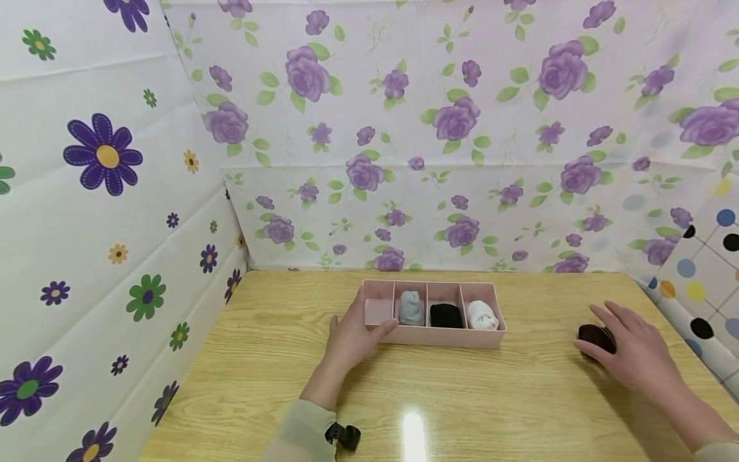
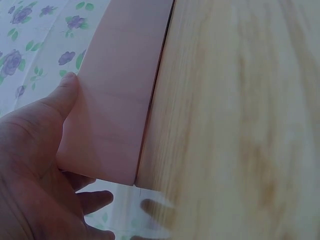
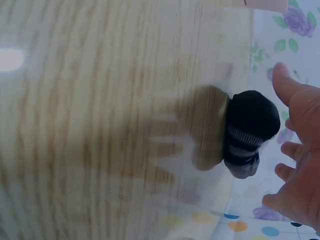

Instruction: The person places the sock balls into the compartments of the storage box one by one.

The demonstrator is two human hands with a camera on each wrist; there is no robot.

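A pink divided storage box point(image 1: 435, 336) stands on the table. Its leftmost compartment holds nothing; the others hold a grey rolled sock point(image 1: 411, 309), a black rolled sock point(image 1: 446, 316) and a white rolled sock point(image 1: 482, 316). My left hand point(image 1: 353, 333) holds the box's left end, thumb over the front wall, other fingers around the end. At the right, a dark rolled sock point(image 1: 594, 338) with a ribbed, striped band point(image 3: 243, 137) lies on the table. Around it hovers my right hand point(image 1: 641, 353), fingers spread; the right wrist view shows a gap between them.
The wood-grain table point(image 1: 462, 391) ends at a wall covered with rose-patterned sheeting point(image 1: 404, 218). Flower-printed sheeting point(image 1: 115, 256) borders the left side, and dotted sheeting point(image 1: 707, 276) the right. A black strap device point(image 1: 346, 436) sits on the left wrist.
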